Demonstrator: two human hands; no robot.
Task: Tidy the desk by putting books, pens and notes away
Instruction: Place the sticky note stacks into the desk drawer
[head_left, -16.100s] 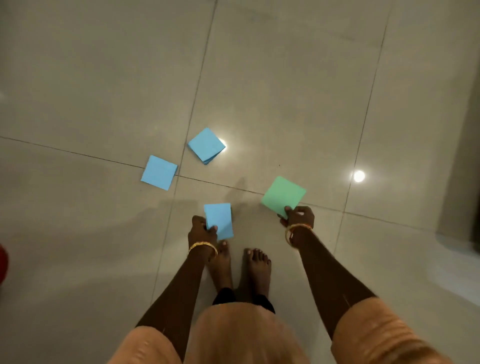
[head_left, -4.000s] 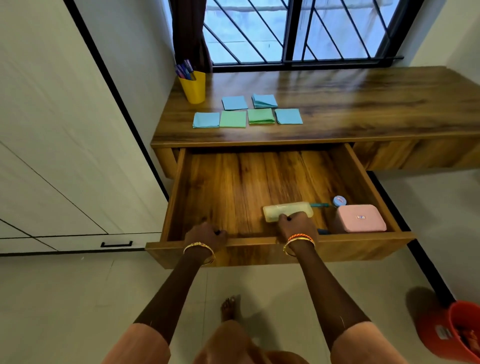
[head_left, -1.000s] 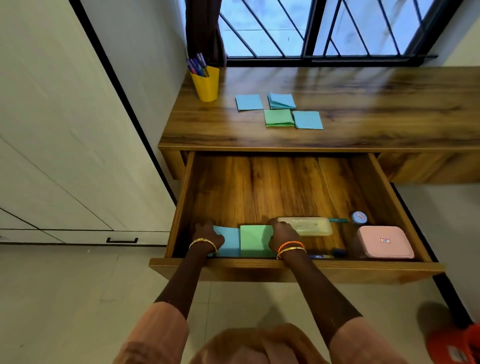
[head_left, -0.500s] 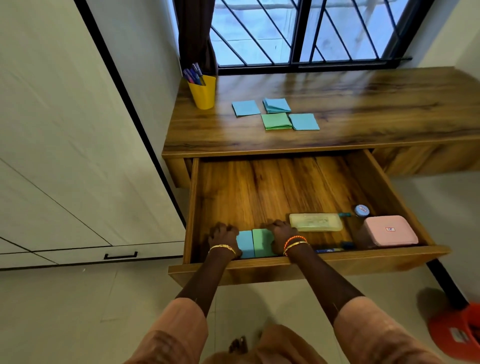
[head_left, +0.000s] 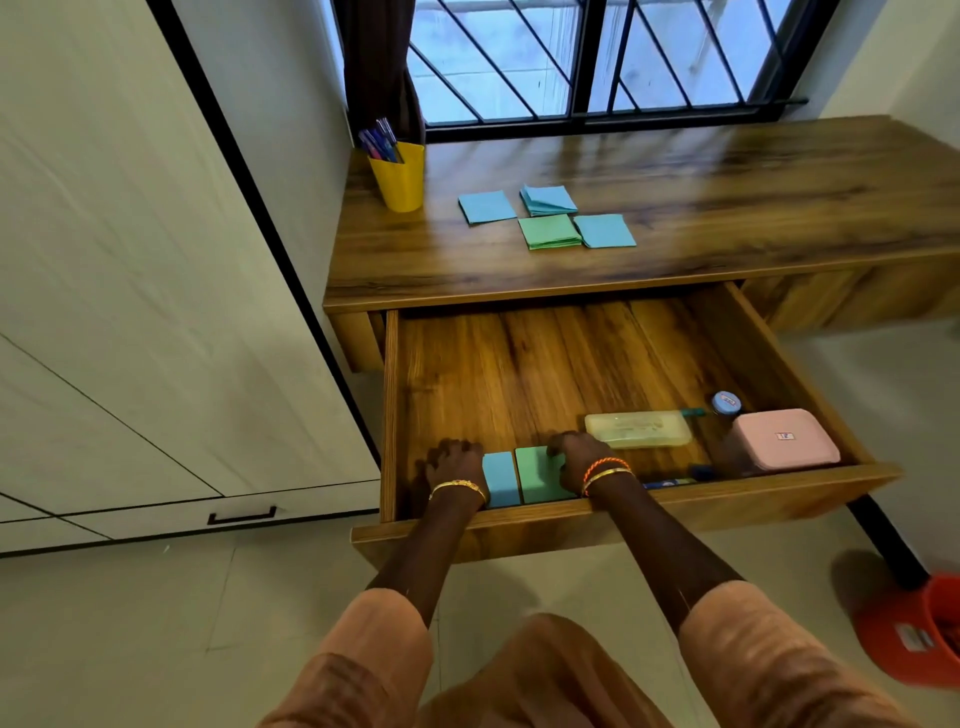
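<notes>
1. The bench (head_left: 727, 218) runs under the window, and four lots of notes lie near its back left: a blue sheet (head_left: 487, 207), a blue stack (head_left: 549, 200), a green stack (head_left: 549, 232) and a blue sheet (head_left: 604, 230) touching it. The yellow pen cup (head_left: 399, 176) stands at the back left corner.
2. The drawer (head_left: 519, 364) is pulled out below the bench's left part. Along its front edge sit a pink box (head_left: 784, 437), a pale pencil case (head_left: 638, 429) and a small round tin (head_left: 725, 402).
3. Both hands are inside the drawer's front left corner. The left hand (head_left: 453, 460) rests on the left edge of a blue note (head_left: 500, 478). The right hand (head_left: 574, 454) lies on the right edge of a green note (head_left: 540, 473). Whether each grip pinches or merely presses, I cannot tell.
4. The two notes lie flat, side by side and touching. Each seems square, with edges about parallel to the drawer front, so neither has a real long axis.
5. To finish well, I would square them against the front wall, lift the hands straight up so nothing slides, then fetch the stacks whole.
</notes>
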